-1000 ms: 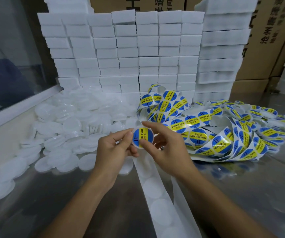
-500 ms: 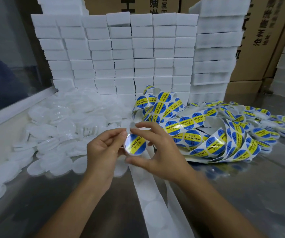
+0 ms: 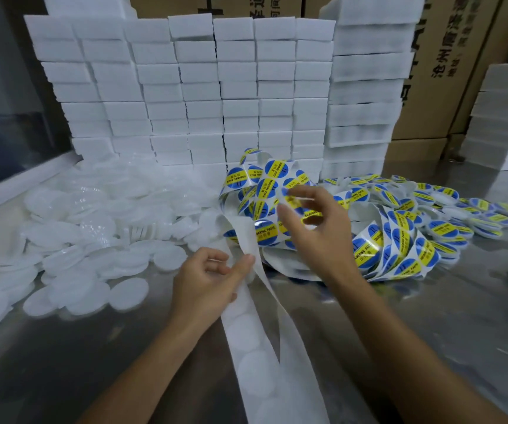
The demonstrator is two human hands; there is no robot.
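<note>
Two bare arms show from the bottom edge of the picture, and each ends in a bare hand. The left hand [image 3: 205,284] and the left forearm [image 3: 142,362] look sharp, with smooth skin and slim fingers. The right hand [image 3: 320,240] is a bit blurry at the fingers, and the right forearm [image 3: 399,347] is long and slim too.

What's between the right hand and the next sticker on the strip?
Nothing visible. The right hand hovers just beside the sticker; the left hand pinches the bare backing strip lower down, out of the path.
</note>
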